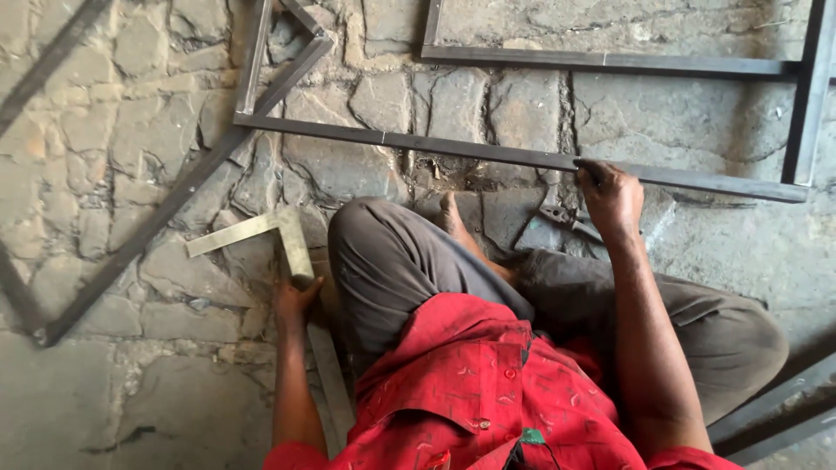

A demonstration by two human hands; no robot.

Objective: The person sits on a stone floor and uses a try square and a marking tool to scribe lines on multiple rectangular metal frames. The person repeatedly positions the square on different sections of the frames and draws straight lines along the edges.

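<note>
I squat on a stone floor, in grey trousers and a red shirt. My right hand (611, 196) grips the near edge of a long dark steel bar (453, 150) that runs across the floor in front of me. My left hand (296, 300) is closed on the long arm of a pale metal try square (287, 248), which lies on the stones at my left knee. The square's short arm points left. My bare foot (451, 213) rests just behind the bar.
More dark steel bars lie about: a frame (610, 61) at the top right, a long diagonal bar (148, 226) at left, others at the bottom right (775, 409). A small dark metal tool (562, 219) lies by my right hand.
</note>
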